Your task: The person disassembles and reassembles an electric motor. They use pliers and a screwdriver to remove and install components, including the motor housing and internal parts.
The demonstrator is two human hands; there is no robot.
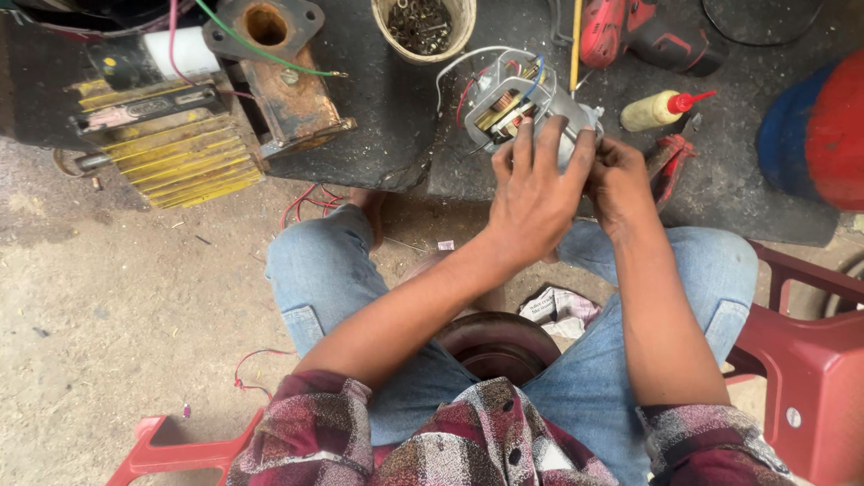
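Observation:
A small grey electric motor with a copper-wound core and red, blue and white wires is held above the dark mat. My left hand wraps over its near side, fingers spread across the housing. My right hand grips the motor's right end, fingers curled on it. What the fingertips touch there is hidden. My knees in blue jeans are below the hands.
A bucket of small metal parts, a rusty flanged casting, a yellow finned motor, a red drill, a squeeze bottle with red nozzle, red plastic stools, a dark round part between my legs.

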